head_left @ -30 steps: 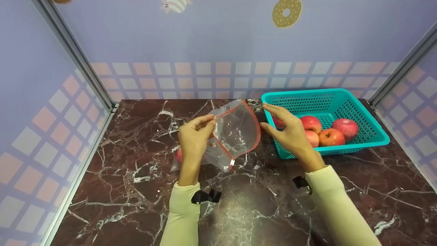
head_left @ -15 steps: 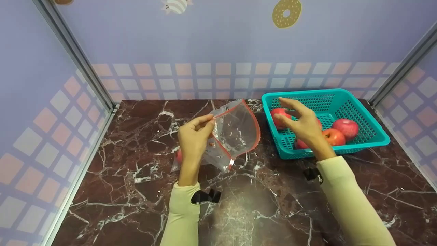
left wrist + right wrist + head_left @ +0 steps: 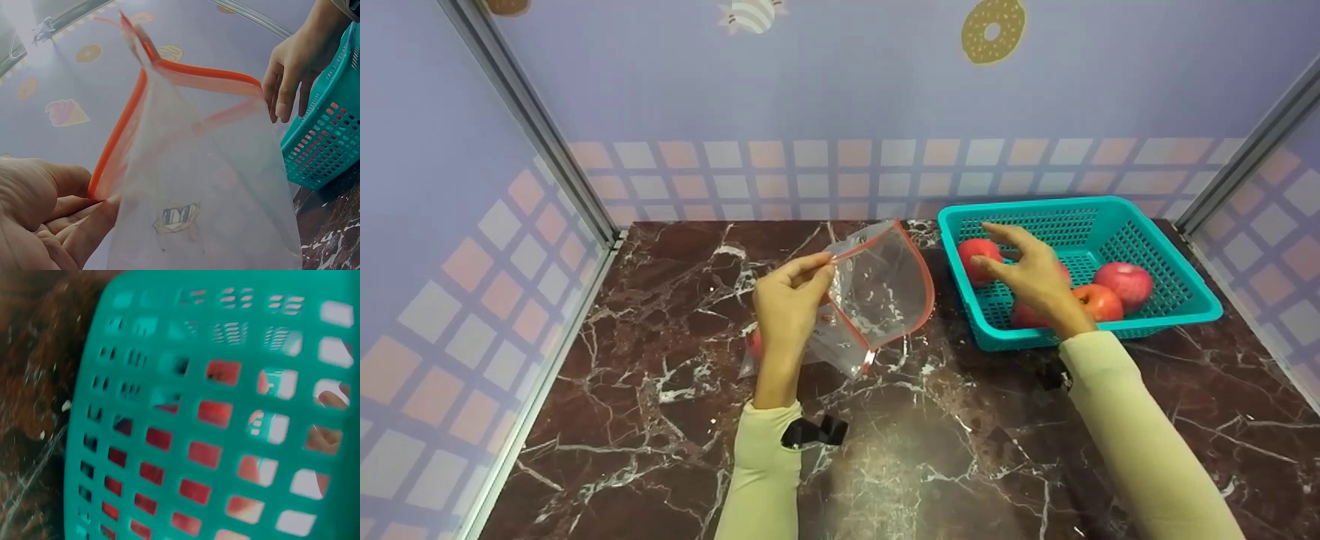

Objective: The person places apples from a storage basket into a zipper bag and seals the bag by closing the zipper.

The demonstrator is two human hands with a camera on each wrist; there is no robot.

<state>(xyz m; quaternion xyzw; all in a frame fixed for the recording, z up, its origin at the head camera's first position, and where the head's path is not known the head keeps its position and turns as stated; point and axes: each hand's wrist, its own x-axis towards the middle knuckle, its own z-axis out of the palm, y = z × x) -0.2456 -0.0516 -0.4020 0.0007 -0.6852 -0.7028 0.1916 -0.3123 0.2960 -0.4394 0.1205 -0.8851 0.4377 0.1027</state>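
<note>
My left hand (image 3: 791, 300) pinches the rim of a clear zip bag (image 3: 889, 289) between thumb and fingers. The bag's orange-red edge gapes wide toward the right. At its lower left, a red apple (image 3: 755, 341) is mostly hidden behind my left wrist. In the left wrist view, the bag (image 3: 208, 197) shows a small printed face. My right hand (image 3: 1031, 274) is over the teal basket (image 3: 1174, 326), thumb and fingers spread apart. Just left of its fingertips sits an apple (image 3: 976, 261); the hand grips nothing. The basket wall (image 3: 236, 280) fills most of the right wrist view.
More apples lie in the basket, including an orange-red one (image 3: 1099, 301) and a pink-red one (image 3: 1125, 285). The dark marbled tabletop (image 3: 660, 442) runs back to a patterned wall (image 3: 847, 90), with panels on both sides.
My right hand has moved right from beside the bag to over the basket, so the leftmost apple shows more fully. The left hand and bag have kept their place.
</note>
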